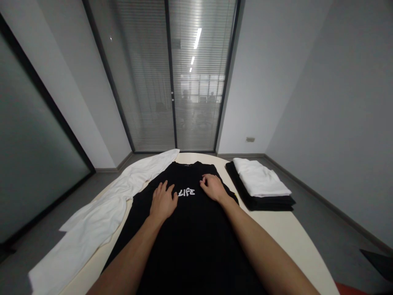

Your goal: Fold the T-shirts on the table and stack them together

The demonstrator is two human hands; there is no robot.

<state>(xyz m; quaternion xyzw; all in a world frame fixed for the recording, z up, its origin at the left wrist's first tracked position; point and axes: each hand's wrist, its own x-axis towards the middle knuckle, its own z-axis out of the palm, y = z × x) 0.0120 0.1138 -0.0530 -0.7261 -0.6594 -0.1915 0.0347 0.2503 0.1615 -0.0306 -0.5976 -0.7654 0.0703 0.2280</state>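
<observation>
A black T-shirt [190,237] lies spread out on the pale table [296,237], its neckline at the far end and white lettering [187,192] across it. On the left of the lettering is my left hand [163,200], fingers spread over the fabric, holding nothing. My right hand [212,187] is to the right of the lettering, over the shirt near its right edge. Its fingers are curled, with thumb and forefinger slightly apart and nothing seen between them. Whether either palm presses on the cloth is hard to tell.
A rumpled white garment [101,217] lies along the table's left edge. At the right stands a folded pile, a white garment [260,178] on top of black ones [270,203]. Beyond the table are a glass partition with blinds [196,123] and grey walls.
</observation>
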